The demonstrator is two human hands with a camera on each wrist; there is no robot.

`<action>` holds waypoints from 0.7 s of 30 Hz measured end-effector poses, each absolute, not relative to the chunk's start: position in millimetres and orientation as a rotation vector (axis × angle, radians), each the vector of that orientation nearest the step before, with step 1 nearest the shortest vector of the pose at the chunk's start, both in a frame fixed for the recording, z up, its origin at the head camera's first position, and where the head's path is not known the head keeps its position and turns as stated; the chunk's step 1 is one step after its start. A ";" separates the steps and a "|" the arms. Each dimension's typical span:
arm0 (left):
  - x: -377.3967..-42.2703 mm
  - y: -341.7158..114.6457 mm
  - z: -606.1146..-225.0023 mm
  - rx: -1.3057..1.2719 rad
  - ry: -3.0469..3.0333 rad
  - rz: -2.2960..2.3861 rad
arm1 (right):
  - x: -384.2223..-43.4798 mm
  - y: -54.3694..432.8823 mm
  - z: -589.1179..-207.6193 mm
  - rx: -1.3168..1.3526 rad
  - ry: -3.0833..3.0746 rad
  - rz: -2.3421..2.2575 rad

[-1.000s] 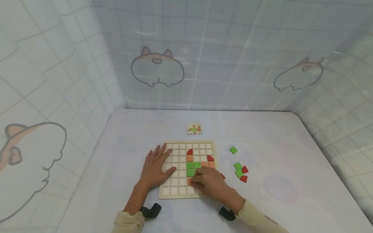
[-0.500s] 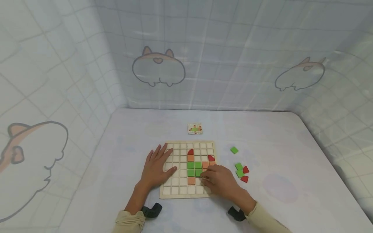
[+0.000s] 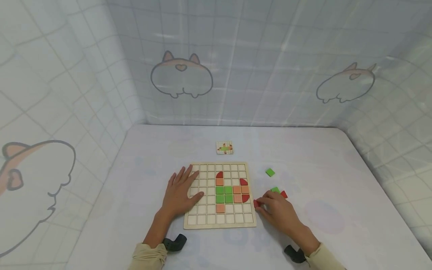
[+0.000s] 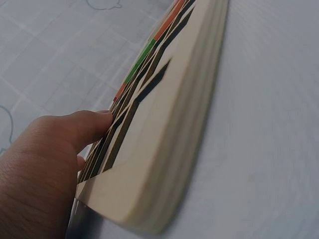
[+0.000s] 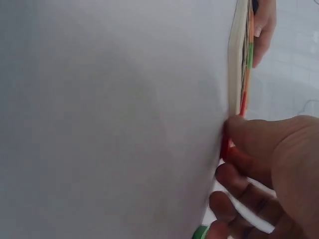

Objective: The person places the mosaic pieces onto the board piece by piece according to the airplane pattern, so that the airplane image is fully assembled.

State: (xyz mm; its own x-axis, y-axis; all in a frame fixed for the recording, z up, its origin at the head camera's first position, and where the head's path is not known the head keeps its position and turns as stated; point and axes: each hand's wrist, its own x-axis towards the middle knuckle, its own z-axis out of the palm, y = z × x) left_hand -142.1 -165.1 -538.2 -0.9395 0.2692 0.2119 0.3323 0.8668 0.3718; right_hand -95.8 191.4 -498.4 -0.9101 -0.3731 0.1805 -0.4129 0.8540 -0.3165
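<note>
My left hand [image 3: 182,195] lies with spread fingers on the left side of a wooden grid board [image 3: 199,226]. Its thumb reaches over the cells in the left wrist view. Just off the board's right edge, my right hand [image 3: 278,212] pinches a red quarter-round tile [image 5: 225,145] between thumb and index finger, low at the table. Set in the grid are green square tiles [image 3: 220,198], orange square tiles [image 3: 220,208] and three red quarter-round tiles, one of them [image 3: 245,198] at the right edge.
A small pattern card [image 3: 224,147] lies behind the board. One loose green tile [image 3: 270,172] is to the right; nearer, another green tile [image 3: 275,189] and a red tile [image 3: 284,194] show past my right hand, which hides others.
My right hand has moved right, from the lower orange tile across the board to the red tile beside it. Tiles it covered at the board's right now show. The left hand stays put.
</note>
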 end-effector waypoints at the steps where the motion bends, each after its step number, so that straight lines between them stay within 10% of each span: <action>1: -142.4 -165.2 -538.2 -0.467 -2.887 -0.611 | -96.3 191.1 -498.3 0.592 -2.936 0.591; 21: -141.3 -166.7 -535.7 -0.504 -2.857 -0.656 | -105.0 152.1 -472.0 0.531 -2.568 1.820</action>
